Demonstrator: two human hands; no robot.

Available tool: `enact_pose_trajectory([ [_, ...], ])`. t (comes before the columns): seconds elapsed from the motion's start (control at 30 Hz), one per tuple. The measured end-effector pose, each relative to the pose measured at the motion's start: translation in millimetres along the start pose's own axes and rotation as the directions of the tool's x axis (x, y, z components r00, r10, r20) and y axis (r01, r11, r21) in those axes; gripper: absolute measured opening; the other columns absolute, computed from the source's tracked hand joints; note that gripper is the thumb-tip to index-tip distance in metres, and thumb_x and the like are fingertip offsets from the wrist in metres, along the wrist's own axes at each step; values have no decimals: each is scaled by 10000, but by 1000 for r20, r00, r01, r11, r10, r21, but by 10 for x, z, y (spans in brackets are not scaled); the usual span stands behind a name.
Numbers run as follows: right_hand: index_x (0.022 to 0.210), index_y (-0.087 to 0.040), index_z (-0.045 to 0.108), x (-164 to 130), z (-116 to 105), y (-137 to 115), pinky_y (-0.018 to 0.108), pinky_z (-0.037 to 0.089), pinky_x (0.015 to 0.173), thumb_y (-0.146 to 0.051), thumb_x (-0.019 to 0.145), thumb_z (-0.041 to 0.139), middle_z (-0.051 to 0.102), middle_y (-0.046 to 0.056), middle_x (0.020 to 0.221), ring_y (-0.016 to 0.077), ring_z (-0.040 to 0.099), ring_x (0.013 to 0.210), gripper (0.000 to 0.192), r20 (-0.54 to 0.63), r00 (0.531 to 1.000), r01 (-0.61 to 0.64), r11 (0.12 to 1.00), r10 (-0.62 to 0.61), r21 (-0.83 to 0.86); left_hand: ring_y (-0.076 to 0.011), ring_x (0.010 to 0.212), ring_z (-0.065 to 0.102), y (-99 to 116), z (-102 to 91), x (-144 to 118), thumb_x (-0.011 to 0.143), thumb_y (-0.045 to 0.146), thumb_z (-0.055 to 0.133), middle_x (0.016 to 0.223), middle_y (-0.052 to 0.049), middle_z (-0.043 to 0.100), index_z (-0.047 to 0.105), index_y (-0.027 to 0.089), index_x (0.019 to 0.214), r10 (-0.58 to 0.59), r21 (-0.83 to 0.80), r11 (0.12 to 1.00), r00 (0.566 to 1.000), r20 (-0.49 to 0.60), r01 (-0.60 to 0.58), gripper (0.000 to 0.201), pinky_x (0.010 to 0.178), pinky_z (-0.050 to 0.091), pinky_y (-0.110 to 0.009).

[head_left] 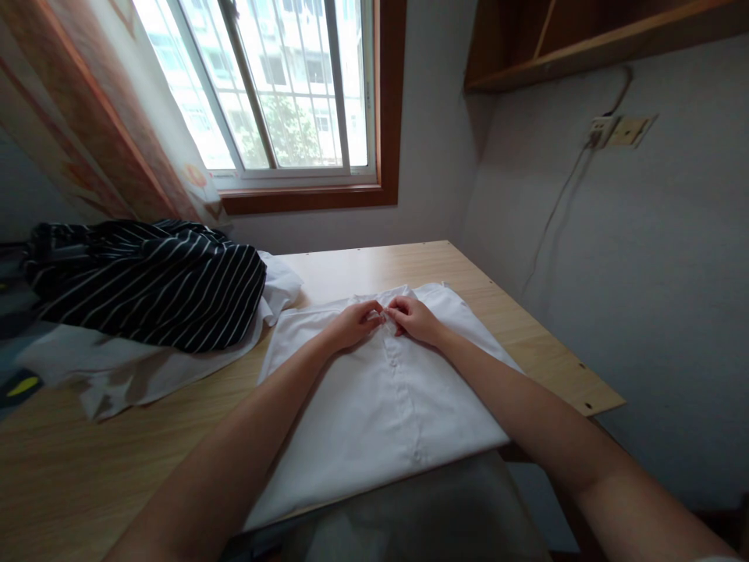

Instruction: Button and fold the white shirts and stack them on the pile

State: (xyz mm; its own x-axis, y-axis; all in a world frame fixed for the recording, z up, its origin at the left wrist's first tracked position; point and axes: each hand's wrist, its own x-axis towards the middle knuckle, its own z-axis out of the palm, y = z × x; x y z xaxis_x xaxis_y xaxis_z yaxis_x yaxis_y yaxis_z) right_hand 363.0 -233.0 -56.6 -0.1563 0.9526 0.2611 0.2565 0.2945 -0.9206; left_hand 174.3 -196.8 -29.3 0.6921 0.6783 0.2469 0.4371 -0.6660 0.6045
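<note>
A white button-up shirt [351, 414] lies spread over the front of the wooden table, its buttoned front strip running down the middle toward me. Near the collar end, my left hand [358, 321] pinches the cloth at the top of that strip. Facing it, my right hand [413, 318] has its fingers closed on the same spot of the shirt. The fingertips of both hands almost meet there. Whether a button sits between them is too small to make out. Both forearms lie over the shirt's sides.
Left on the wooden table [363, 269] is a heap with a black, white-striped garment [157, 281] over white cloth [281, 285]. Behind stand a window [281, 94] and a curtain [111, 101]. A wall shelf [585, 47] hangs at upper right, above a socket [602, 131] with a cable.
</note>
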Motion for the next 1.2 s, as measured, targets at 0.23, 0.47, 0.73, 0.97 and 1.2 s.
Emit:
enact_pose_trajectory([
  [0.23,788,-197,565,-13,-17,-26,219,443,453,-412,837,576,546,-43,604,103,516,485,221,29,1000,7,999,-6,-33,-106,559,407,17,38,-4,870,341,486,592,58,473,594,186,842,-3,79,997,1000,-8,3,191,540,309,-217],
  [0.47,847,-181,599,-29,-53,-57,242,421,526,-332,861,570,543,-48,605,105,504,494,154,42,998,60,984,-54,-168,-132,586,488,49,5,-24,882,344,523,610,23,568,679,204,893,3,244,970,999,-54,10,211,588,342,-237],
  [0.73,806,-176,619,-25,-174,-121,324,419,875,-242,910,500,563,41,820,182,538,876,171,-109,959,188,875,-261,-447,-237,895,583,132,-127,-67,890,259,492,891,-83,674,704,204,930,112,563,823,993,-38,-71,223,834,435,-361],
  [0.97,758,-227,464,58,-129,-19,323,423,801,-335,940,405,542,30,779,192,515,819,220,-325,912,135,931,-251,-339,-234,1016,586,538,-97,-239,721,-8,426,988,-72,668,638,199,925,111,397,910,993,39,-117,360,940,448,-397],
  [1.2,761,-238,452,79,-119,40,318,403,748,-421,933,405,494,1,709,189,489,764,256,-420,875,142,957,-240,-252,-224,898,618,615,191,-518,945,292,407,942,-82,679,563,173,1075,3,170,985,1000,-8,-1,235,834,479,-371],
])
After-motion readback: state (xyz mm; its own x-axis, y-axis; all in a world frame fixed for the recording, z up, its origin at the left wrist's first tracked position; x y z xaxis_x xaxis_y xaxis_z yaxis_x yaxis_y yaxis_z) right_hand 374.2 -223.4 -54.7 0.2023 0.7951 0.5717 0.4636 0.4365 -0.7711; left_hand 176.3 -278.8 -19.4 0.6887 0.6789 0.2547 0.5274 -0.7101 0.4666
